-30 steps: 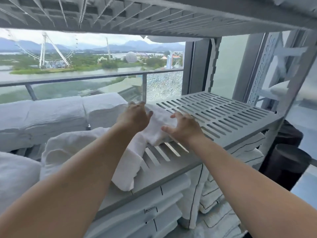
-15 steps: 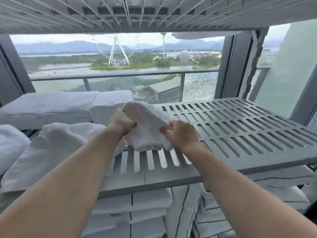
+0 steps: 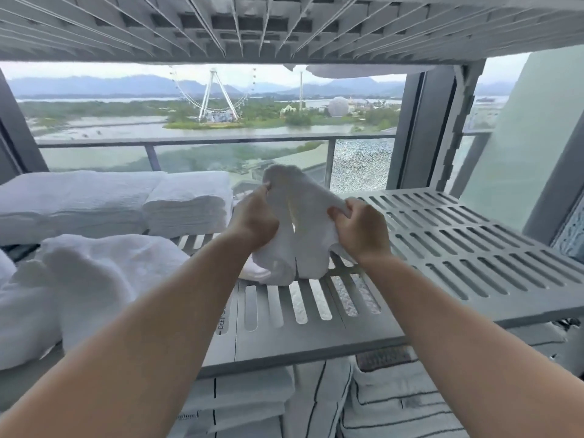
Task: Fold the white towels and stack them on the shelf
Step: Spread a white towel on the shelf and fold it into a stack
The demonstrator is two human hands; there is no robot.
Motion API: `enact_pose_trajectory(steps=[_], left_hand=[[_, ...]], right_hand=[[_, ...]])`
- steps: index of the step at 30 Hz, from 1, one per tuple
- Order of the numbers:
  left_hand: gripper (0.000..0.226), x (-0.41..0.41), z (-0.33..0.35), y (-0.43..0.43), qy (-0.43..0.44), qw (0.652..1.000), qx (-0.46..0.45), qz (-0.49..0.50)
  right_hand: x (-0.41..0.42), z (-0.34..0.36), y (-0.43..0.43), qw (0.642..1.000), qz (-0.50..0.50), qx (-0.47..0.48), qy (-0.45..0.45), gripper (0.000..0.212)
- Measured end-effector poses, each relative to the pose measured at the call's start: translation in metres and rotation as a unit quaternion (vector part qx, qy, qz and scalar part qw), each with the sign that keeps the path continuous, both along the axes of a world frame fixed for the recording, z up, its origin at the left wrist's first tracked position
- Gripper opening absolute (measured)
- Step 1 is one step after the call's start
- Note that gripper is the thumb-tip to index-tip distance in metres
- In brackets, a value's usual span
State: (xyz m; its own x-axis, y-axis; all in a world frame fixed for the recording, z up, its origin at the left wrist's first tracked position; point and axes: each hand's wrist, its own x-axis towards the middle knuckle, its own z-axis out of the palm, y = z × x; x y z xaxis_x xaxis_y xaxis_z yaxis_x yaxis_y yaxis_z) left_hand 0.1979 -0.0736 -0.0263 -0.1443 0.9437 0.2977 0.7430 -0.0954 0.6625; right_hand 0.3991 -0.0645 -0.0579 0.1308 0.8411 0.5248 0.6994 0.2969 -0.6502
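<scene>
Left fingers (image 3: 264,188) curled, thumb and fingertips pinching the upper left edge of the white towel (image 3: 305,210). Right fingers (image 3: 337,212) curled too, pinching the towel's right edge a bit lower. Both grips are closed on cloth, nothing else held. Left hand (image 3: 254,221) and right hand (image 3: 360,230) sit side by side with the towel bunched between them, backs of both hands toward the camera.

The towel is raised at the top. It hangs in 2 rounded lobes whose lower ends reach the slats of the shelf (image 3: 458,248) and seem to rest there, center of the shelf, slightly left. The shelf is grey plastic with slotted openings; its right half is bare slats.

Near left on the same shelf: a loose towel pile (image 3: 94,273), unfolded and crumpled. Far left: 2 folded towel stacks (image 3: 79,200) side by side, touching, neat edges facing the camera.

Both forearms are bare, coming in from the near edge.

Below the shelf: striped linens (image 3: 395,406), folded, white with dark lines. Overhead: the ribbed underside of the upper shelf (image 3: 284,23).

Behind: a balcony rail (image 3: 221,141) with glass, then water, greenery and a Ferris wheel (image 3: 218,93) far off.
</scene>
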Motion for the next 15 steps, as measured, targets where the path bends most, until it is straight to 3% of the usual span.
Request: enact_pose_trajectory(steps=[8,15], left_hand=[[0.074,0.015,-0.003,0.018,0.014,0.999,0.026,-0.034],[0.073,0.036,0.014,-0.003,0.000,0.999,0.003,-0.033]], right_hand=[[0.029,-0.003,0.006,0.996,-0.066,0.057,0.022,0.023],[0.048,0.003,-0.002,0.998,-0.035,0.036,0.035,0.021]])
